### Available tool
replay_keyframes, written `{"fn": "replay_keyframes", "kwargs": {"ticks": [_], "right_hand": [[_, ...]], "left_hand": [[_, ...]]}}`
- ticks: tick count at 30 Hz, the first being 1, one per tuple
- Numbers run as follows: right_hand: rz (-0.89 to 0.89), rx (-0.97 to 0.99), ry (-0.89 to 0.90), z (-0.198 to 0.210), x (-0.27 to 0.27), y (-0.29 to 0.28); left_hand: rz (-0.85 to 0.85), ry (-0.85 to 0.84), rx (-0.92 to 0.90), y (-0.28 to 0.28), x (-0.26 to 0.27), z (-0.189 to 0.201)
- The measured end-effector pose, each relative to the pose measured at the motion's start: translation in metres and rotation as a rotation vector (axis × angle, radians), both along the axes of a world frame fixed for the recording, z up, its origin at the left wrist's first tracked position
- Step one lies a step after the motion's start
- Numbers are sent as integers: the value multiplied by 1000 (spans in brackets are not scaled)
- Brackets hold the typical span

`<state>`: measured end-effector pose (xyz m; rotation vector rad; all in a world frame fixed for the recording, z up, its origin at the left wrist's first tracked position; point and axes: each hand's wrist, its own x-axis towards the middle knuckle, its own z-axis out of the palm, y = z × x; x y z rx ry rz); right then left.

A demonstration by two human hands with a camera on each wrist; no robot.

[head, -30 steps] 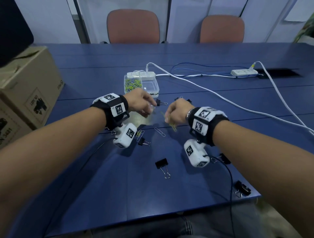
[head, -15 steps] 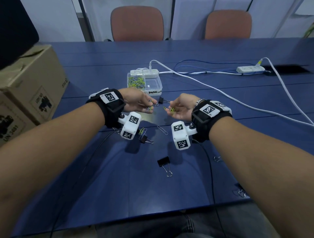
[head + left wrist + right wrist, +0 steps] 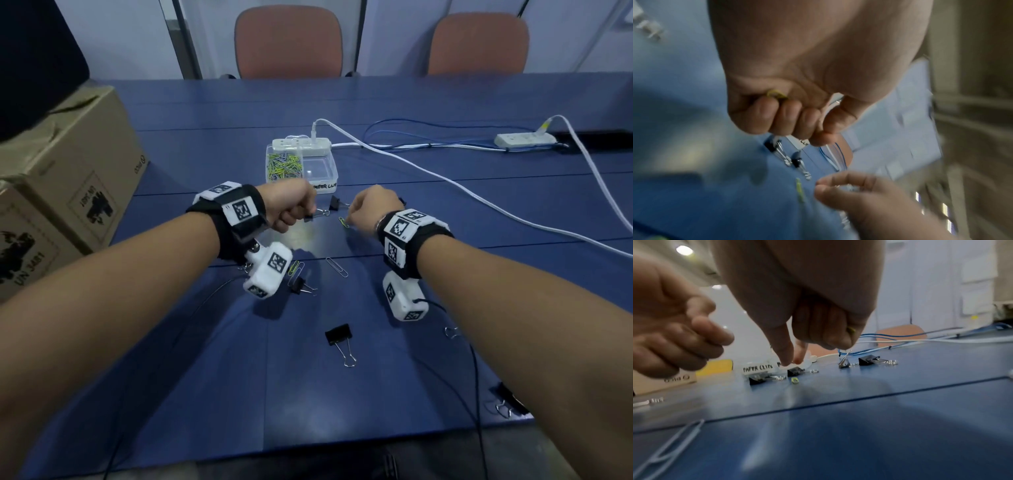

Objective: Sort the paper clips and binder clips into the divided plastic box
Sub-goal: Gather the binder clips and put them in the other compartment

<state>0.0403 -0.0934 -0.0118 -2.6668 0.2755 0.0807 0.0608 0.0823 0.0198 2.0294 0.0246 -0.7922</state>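
The right hand (image 3: 368, 209) is pinching toward a green paper clip (image 3: 343, 222) on the tabletop (image 3: 342, 394); the left hand (image 3: 291, 209) is curling round clips (yellow one showing). Nails should be sliding underneath.

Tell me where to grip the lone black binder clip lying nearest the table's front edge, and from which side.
Pinch the black binder clip across its black body from above, fingers on its two sloped faces. It lies flat on the blue table, wire handles trailing toward the person, so the body is the raised, firm part. The thin handles would probably swivel in a pinch.
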Motion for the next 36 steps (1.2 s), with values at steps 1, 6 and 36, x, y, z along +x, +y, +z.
{"fn": "replay_keyframes", "kwargs": {"ticks": [1,6,36], "right_hand": [[27,-50,3,-2,2,0],[88,-185,31,-7,10,10],[-163,1258,243,23,-13,7]], "left_hand": [[-36,-95,123,0,-2,-1],[-327,-354,603,5,-16,-3],[-377,-270,614,12,-17,-18]]}}
